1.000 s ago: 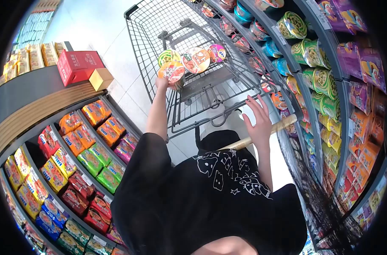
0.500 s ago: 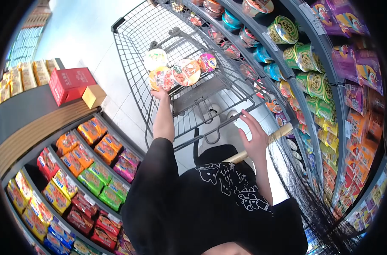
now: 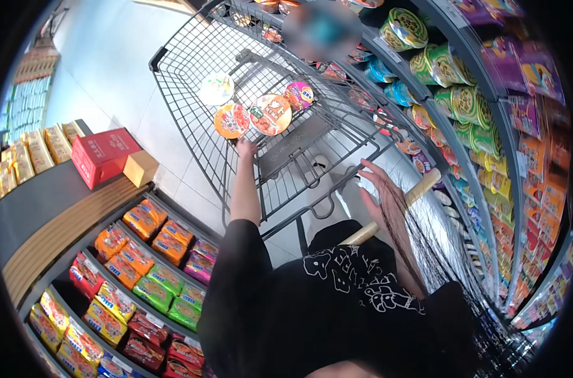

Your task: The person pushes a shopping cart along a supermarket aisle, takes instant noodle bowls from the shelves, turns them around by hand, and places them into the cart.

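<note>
Several instant noodle cups sit inside the wire shopping cart (image 3: 192, 135). Lowest on the left is an orange-lidded noodle cup (image 3: 232, 121), just beyond my left hand (image 3: 245, 147), which reaches into the basket with its fingers loosely out and appears to hold nothing. A white-lidded cup (image 3: 217, 89), a wider orange-and-white noodle bowl (image 3: 271, 114) and a purple cup (image 3: 299, 95) lie around it. My right hand (image 3: 381, 194) is open, its fingers stretched out above the cart's pale handle bar (image 3: 423, 189). Strands of dark hair partly cover that hand.
Shelves on the right carry green noodle bowls (image 3: 466, 104) and hanging purple packets (image 3: 541, 72). Lower left, a slanted rack holds bagged noodles, including green packs (image 3: 153, 293). A red box (image 3: 104, 157) and a small yellow box (image 3: 140, 169) stand on a ledge. A blurred patch hides some shelf items.
My left hand has drawn back slightly from the orange-lidded cup, which stays in the cart. My right hand remains spread near the handle. The view has shifted a little.
</note>
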`<action>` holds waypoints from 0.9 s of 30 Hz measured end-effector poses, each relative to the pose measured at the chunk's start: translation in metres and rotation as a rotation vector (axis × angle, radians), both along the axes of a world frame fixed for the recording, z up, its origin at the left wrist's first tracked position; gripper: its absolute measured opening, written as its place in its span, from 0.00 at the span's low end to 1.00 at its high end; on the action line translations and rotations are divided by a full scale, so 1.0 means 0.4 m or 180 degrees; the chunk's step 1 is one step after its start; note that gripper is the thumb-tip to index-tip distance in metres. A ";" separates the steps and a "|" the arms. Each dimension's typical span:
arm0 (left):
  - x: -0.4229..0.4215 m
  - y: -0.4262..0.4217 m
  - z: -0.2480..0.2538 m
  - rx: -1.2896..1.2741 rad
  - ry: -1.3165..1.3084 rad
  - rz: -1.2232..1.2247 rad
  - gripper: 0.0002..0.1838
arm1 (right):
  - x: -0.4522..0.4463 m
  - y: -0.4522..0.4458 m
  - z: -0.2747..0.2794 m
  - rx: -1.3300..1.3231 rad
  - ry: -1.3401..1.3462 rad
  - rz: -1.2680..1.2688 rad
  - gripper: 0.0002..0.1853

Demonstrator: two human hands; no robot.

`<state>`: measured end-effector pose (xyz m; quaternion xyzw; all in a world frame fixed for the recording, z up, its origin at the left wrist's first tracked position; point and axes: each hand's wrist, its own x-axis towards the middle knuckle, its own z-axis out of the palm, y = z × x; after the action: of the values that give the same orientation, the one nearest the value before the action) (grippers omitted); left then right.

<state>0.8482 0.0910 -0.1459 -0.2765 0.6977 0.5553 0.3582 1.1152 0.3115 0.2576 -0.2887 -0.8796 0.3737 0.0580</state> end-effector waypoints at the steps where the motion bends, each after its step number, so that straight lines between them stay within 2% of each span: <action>1: 0.028 -0.002 -0.018 -0.0450 0.0256 -0.1085 0.22 | 0.003 0.001 0.001 -0.0011 0.0064 0.0028 0.14; 2: 0.059 0.015 0.039 -0.1006 0.0717 -0.2285 0.19 | 0.013 0.002 -0.014 -0.0053 0.0093 0.0025 0.13; 3: 0.110 0.017 0.090 -0.1162 0.2287 -0.3251 0.19 | 0.016 -0.003 -0.028 -0.0028 0.0184 -0.0060 0.13; 4: 0.121 0.044 0.138 -0.1085 0.1251 -0.3131 0.18 | 0.022 -0.005 -0.037 -0.0044 0.0229 -0.0050 0.13; 6: 0.131 0.069 0.161 -0.1200 0.1416 -0.3544 0.18 | 0.029 0.006 -0.021 -0.0002 0.0206 0.0038 0.14; 7: 0.149 0.089 0.230 -0.1260 0.1416 -0.3612 0.19 | 0.032 0.008 -0.016 0.0081 0.0296 -0.0038 0.14; 11: 0.178 0.095 0.293 -0.0866 0.1840 -0.3774 0.17 | 0.047 0.003 -0.042 0.0213 0.0366 0.0050 0.14; 12: 0.178 0.085 0.264 -0.0847 0.2091 -0.3766 0.16 | 0.049 0.002 -0.049 0.0265 0.0395 0.0128 0.15; 15: 0.194 0.107 0.376 -0.0523 0.1964 -0.3861 0.16 | 0.063 0.002 -0.070 0.0295 0.0316 0.0248 0.16; 16: 0.168 0.091 0.256 -0.0769 0.1811 -0.3849 0.17 | 0.073 0.003 -0.076 0.0356 0.0323 0.0158 0.16; 17: 0.185 0.096 0.305 -0.0429 0.2019 -0.3787 0.18 | 0.080 0.001 -0.080 0.0302 0.0332 0.0216 0.16; 18: 0.182 0.109 0.326 -0.0596 0.1694 -0.4020 0.19 | 0.086 0.001 -0.084 0.0253 0.0341 0.0281 0.16; 19: 0.193 0.124 0.344 -0.0556 0.1249 -0.3848 0.19 | 0.092 0.004 -0.092 0.0320 0.0340 0.0204 0.16; 20: 0.127 0.098 0.085 -0.0485 0.2076 -0.4505 0.17 | 0.099 0.003 -0.100 0.0217 0.0358 0.0286 0.17; 21: 0.137 0.112 0.092 -0.0621 0.1983 -0.4842 0.16 | 0.112 0.004 -0.100 0.0114 0.0367 0.0375 0.17; 25: 0.235 0.194 0.332 -0.1026 0.3683 -0.5577 0.16 | 0.175 0.009 -0.081 0.0176 0.0375 0.0397 0.18; 27: 0.304 0.230 0.444 -0.0942 0.3261 -0.5187 0.16 | 0.204 0.009 -0.085 0.0031 0.0393 0.0486 0.18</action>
<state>0.9698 0.1831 0.0317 0.5239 0.8093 0.0970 0.2473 1.1970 0.3151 0.2237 -0.1969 -0.8956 0.3899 0.0848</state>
